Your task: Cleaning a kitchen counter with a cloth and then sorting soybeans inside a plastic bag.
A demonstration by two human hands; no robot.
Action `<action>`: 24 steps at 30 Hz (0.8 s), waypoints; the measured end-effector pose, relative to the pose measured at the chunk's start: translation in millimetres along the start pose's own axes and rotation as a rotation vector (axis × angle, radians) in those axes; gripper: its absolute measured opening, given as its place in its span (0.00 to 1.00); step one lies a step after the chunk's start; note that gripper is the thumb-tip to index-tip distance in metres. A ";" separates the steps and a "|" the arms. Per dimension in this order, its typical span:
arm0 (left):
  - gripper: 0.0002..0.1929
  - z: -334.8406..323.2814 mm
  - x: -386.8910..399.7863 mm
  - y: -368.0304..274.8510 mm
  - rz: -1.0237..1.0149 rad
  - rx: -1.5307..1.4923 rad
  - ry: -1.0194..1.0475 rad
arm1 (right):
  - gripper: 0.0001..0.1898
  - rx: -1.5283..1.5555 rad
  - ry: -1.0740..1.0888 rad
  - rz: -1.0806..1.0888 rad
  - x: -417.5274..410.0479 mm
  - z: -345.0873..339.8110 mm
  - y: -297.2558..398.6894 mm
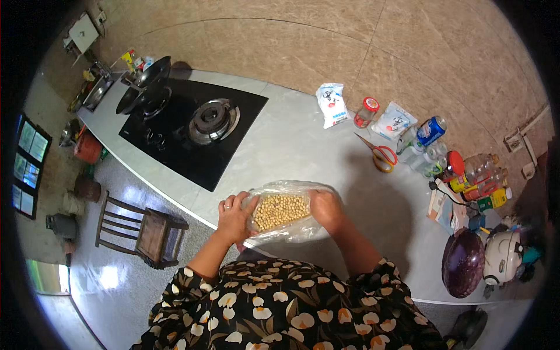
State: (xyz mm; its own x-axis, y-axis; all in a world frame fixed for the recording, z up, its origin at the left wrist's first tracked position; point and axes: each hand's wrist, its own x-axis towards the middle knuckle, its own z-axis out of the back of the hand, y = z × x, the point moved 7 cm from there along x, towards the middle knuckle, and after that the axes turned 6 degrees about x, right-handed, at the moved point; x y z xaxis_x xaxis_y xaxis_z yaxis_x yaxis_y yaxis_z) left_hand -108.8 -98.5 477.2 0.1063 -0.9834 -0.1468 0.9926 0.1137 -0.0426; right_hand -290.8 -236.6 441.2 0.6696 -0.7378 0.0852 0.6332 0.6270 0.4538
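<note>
A clear plastic bag (293,234) lies open at the counter's front edge, with many pale yellow beans, probably soybeans (281,211), showing inside it. At the bag's left side, my left hand (235,217) holds the plastic, its thumb over the rim and a ring on one finger. My right hand (326,210) is closed on the bag's right rim, knuckles up. The tips of several fingers are hidden by the plastic.
Left on the counter are a black gas hob (175,140) and a wok (142,98). Scissors (378,153), two white packets, a red-lidded jar (366,112) and several bottles stand or lie to the right, near a purple oval lid (463,262). A wooden chair (144,232) is on the floor.
</note>
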 end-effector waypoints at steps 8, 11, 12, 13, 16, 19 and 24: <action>0.54 -23.9 10.2 7.0 -0.034 -0.234 0.090 | 0.14 0.136 0.009 -0.098 2.2 -6.5 -9.2; 0.54 -22.0 17.5 6.7 -0.111 -0.276 0.078 | 0.14 0.277 -0.008 -0.021 -3.2 -1.0 -11.6; 0.54 -19.3 22.3 6.0 -0.119 -0.263 0.098 | 0.14 0.328 -0.031 -0.007 -5.0 0.4 -9.9; 0.55 -16.6 27.1 5.2 -0.129 -0.250 0.117 | 0.14 0.326 -0.032 -0.006 -4.7 0.5 -8.9; 0.58 -21.7 43.8 11.1 -0.115 -0.234 0.159 | 0.14 0.108 0.029 -0.041 -1.8 0.2 5.0; 0.57 -28.6 45.1 19.8 -0.099 -0.262 0.216 | 0.13 0.062 -0.045 -0.109 -7.8 18.7 37.3; 0.44 -14.8 31.9 24.8 -0.183 -0.396 0.120 | 0.11 0.149 -0.303 0.500 -24.4 50.4 115.2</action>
State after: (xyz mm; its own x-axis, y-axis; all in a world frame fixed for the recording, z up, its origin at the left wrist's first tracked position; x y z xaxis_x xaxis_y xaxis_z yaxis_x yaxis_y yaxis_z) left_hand -81.7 -124.9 456.9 -0.0992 -0.9717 -0.2143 0.8929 0.0082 -0.4502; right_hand -253.8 -158.9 536.1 0.7178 -0.4150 0.5591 0.1945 0.8905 0.4114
